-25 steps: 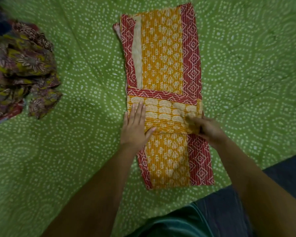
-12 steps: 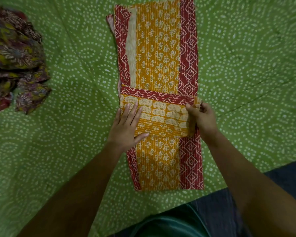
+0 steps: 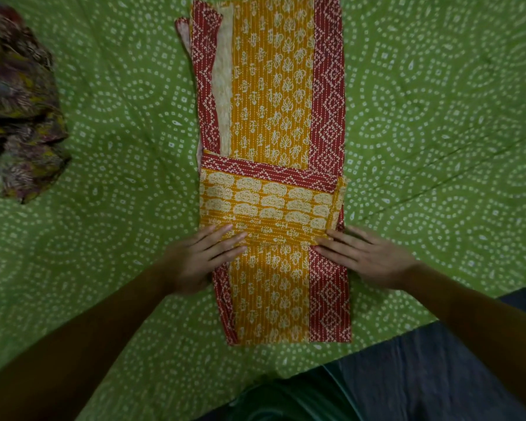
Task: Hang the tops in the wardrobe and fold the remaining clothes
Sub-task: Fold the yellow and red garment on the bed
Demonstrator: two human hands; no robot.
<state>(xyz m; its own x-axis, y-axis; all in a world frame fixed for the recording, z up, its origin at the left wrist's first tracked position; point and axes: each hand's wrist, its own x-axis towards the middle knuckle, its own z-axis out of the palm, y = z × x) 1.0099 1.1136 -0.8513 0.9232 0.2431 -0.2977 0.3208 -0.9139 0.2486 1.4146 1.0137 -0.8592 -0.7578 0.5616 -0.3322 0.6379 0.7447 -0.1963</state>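
A yellow garment with red printed borders (image 3: 271, 95) lies folded into a long strip on the green bedsheet (image 3: 438, 117). A folded band with cream motifs crosses its middle. My left hand (image 3: 201, 256) rests flat on the strip's left edge just below that band, fingers straight. My right hand (image 3: 362, 253) lies flat on the right edge at the same height, fingers straight and pointing left. Neither hand grips the cloth.
A crumpled dark floral garment (image 3: 19, 110) lies at the left edge of the sheet. The bed's near edge runs along the bottom right, with dark floor (image 3: 422, 375) beyond it and a green-clothed part of my body (image 3: 286, 399) below.
My right hand let go of the band's right corner and came down flat below it. My left hand slid toward me, from on the band to its lower edge.
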